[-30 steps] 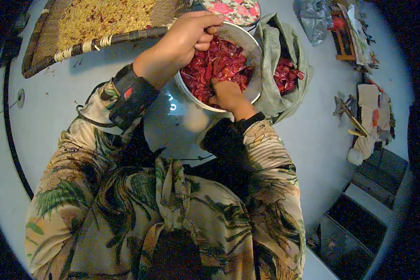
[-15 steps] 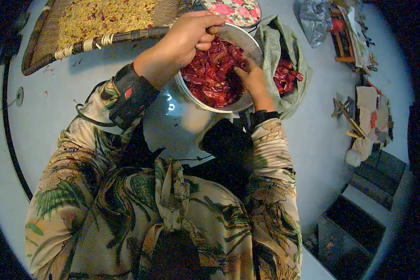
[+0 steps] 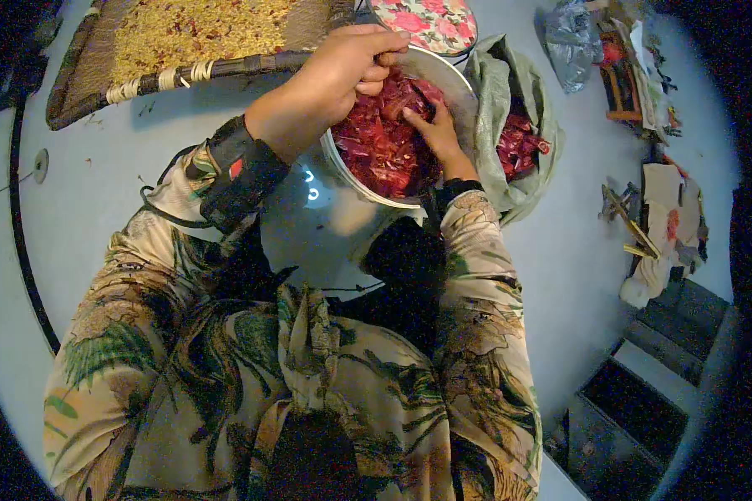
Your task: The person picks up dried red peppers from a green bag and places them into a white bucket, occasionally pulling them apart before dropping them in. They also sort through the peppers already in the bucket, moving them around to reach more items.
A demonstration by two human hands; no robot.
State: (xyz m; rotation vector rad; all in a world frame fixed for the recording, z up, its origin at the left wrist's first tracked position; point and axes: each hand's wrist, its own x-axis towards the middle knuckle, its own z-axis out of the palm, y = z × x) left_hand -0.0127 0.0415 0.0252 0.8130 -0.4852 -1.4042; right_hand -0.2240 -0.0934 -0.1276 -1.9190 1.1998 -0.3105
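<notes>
A white bucket [image 3: 462, 82] full of dried red chilies [image 3: 376, 150] stands in front of me. My left hand [image 3: 355, 71] is closed over the bucket's far left rim, thumb pressed along the curled fingers; what lies inside its grip is hidden. Inside the bucket, at its right side, my right hand [image 3: 439, 138] is in among the chilies, thumb and a finger around some of them, the other fingers partly hidden. Right beside the bucket sits an open pale green woven sack [image 3: 497, 92], with more red chilies [image 3: 520, 146] showing in its mouth.
A woven tray [image 3: 83, 63] at the far left holds yellow kernels [image 3: 200, 37] with red bits. A flower-patterned round seat [image 3: 426, 21] is behind the bucket. On the right are a grey plastic bag [image 3: 570, 50], a wooden frame [image 3: 631, 221] and dark boxes [image 3: 635, 401].
My right hand has shifted up and left within the bucket, and more of its thumb and fingers shows. My left hand keeps its place at the rim. The view has shifted slightly.
</notes>
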